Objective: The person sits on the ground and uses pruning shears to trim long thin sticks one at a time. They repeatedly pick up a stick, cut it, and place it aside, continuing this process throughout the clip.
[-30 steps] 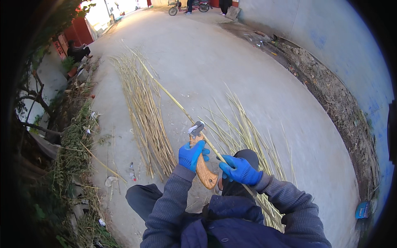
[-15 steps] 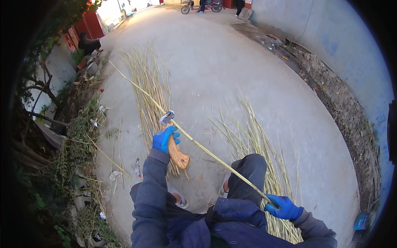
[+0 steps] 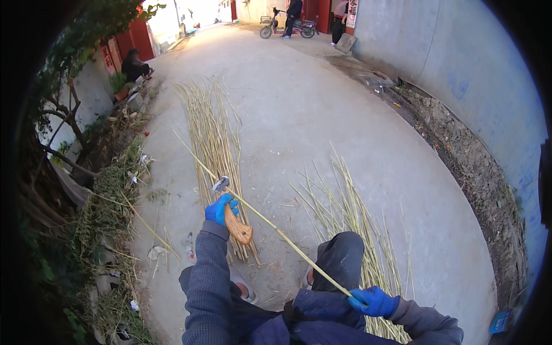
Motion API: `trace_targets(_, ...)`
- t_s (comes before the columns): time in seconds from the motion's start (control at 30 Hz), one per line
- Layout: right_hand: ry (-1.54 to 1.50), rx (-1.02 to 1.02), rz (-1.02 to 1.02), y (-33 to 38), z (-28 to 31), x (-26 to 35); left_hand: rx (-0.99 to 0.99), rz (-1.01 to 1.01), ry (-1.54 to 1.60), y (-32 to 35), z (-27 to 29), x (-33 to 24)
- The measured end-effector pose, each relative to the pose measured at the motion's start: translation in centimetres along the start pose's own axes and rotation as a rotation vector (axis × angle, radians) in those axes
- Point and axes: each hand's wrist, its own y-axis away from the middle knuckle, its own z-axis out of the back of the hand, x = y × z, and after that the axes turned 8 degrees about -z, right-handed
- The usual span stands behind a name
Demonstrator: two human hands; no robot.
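Observation:
My left hand (image 3: pixel 218 211), in a blue glove, is closed round a tool with a curved wooden handle (image 3: pixel 238 230) and a small metal head (image 3: pixel 221 184). A long pale stalk (image 3: pixel 280 233) runs across at a slant, touching the tool by its metal head; whether it passes through the head I cannot tell. My right hand (image 3: pixel 372 302), also gloved in blue, grips the stalk's near end beside my right knee. Below and beyond the tool lies a bundle of stalks (image 3: pixel 214 135) on the concrete. A second, looser bundle (image 3: pixel 368 224) lies to the right, partly under my right leg.
Weeds and rubble (image 3: pixel 112 198) line the left edge. A grey-blue wall (image 3: pixel 454 63) and a dirt strip (image 3: pixel 460 138) bound the right. Far ahead, people stand near a parked motorbike (image 3: pixel 287 27); another person (image 3: pixel 135 66) sits at the far left.
My right hand has moved left and slightly down with the stalk's end. My left hand and the tool have shifted a little left and down in the picture; the whole view has tilted upward.

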Motion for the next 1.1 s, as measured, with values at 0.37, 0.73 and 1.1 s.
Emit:
trace_targets(0.37, -0.277, -0.058, -0.156, -9.6, 0.9, 1.3, 0.263, 0.123, -0.026, 9.5, -6.5, 4.2)
trace_targets(0.73, 0.292, -0.115, 0.2, -1.9, 1.3, 0.2, -0.026, 0.013, 0.114, 1.9, 4.0, 1.6)
trace_targets(1.1, 0.982, -0.259, -0.217, 21.2, 10.1, -15.4, -0.35, -0.235, -0.013, -8.1, 26.0, -6.0)
